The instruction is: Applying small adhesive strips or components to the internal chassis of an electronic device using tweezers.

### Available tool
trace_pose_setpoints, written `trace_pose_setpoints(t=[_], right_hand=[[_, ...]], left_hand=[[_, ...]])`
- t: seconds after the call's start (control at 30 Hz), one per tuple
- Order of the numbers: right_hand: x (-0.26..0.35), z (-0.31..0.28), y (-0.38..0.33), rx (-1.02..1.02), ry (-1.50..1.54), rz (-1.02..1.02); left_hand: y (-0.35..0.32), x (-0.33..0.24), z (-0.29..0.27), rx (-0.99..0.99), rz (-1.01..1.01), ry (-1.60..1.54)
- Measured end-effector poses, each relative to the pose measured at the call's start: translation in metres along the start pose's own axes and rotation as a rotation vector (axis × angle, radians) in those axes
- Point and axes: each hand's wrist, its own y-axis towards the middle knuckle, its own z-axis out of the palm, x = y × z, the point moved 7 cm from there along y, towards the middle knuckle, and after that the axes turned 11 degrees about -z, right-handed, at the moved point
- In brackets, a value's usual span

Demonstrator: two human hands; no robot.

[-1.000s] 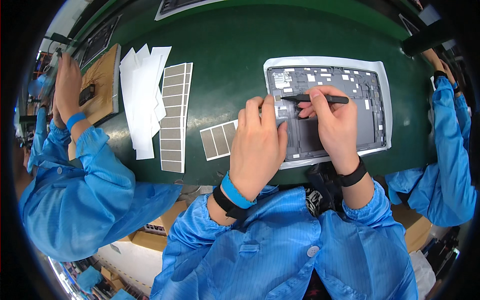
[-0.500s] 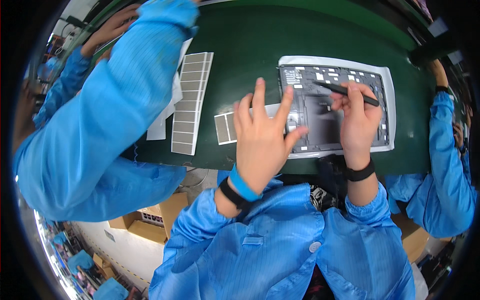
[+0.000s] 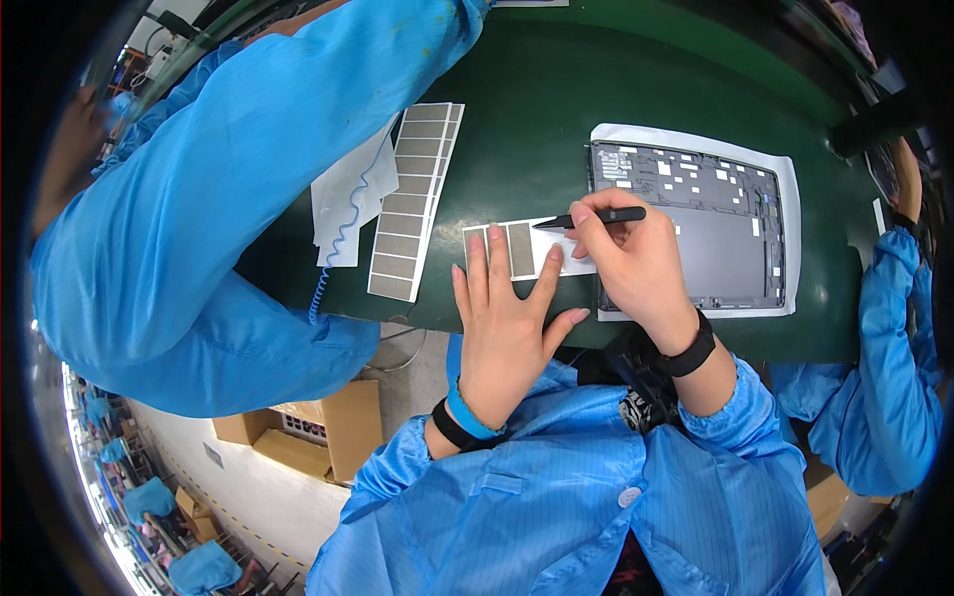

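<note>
My left hand (image 3: pixel 507 328) lies flat, fingers spread, on the green table, its fingertips pressing on a small white sheet with grey rectangular stickers (image 3: pixel 517 248). My right hand (image 3: pixel 636 263) grips black tweezers (image 3: pixel 586 218) whose tip points left at that small sheet. Just right of my right hand lies an open dark laptop base (image 3: pixel 715 223) on a white foam sheet (image 3: pixel 785 179).
A long sheet of grey stickers (image 3: pixel 412 199) lies left of the small one, beside white backing papers (image 3: pixel 348 199). A co-worker's blue sleeve (image 3: pixel 229 169) reaches across at the left. Another person's arm (image 3: pixel 894 328) is at the right. Cardboard boxes (image 3: pixel 318 427) stand below the table edge.
My left hand slid down off the laptop onto the small sticker sheet. My right hand carried the tweezers left from the laptop to that sheet. The co-worker's arm stretched further across.
</note>
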Motion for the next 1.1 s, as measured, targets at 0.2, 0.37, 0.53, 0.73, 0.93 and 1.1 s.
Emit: trace_pose_setpoints(t=[0.2,0.37,0.53,0.73,0.93,1.1], right_hand=[[0.004,0.01,0.0,-0.021,0.045,-0.006],[0.02,-0.04,-0.013,-0.261,0.185,-0.054],[0.007,-0.069,-0.047,-0.199,0.135,0.066],[-0.007,-0.067,-0.056,-0.192,0.155,0.088],[-0.009,-0.065,-0.059,-0.171,0.151,0.09],[-0.008,-0.065,-0.062,-0.167,0.105,0.084]], left_hand=[[0.001,-0.002,0.0,0.008,-0.002,-0.016],[0.0,0.003,0.003,-0.01,-0.024,-0.038],[-0.001,-0.011,-0.009,-0.121,-0.025,-0.041],[-0.001,-0.035,0.003,-0.038,0.1,-0.163],[-0.001,-0.036,0.004,-0.037,0.108,-0.14],[-0.001,-0.037,0.006,-0.023,0.11,-0.134]])
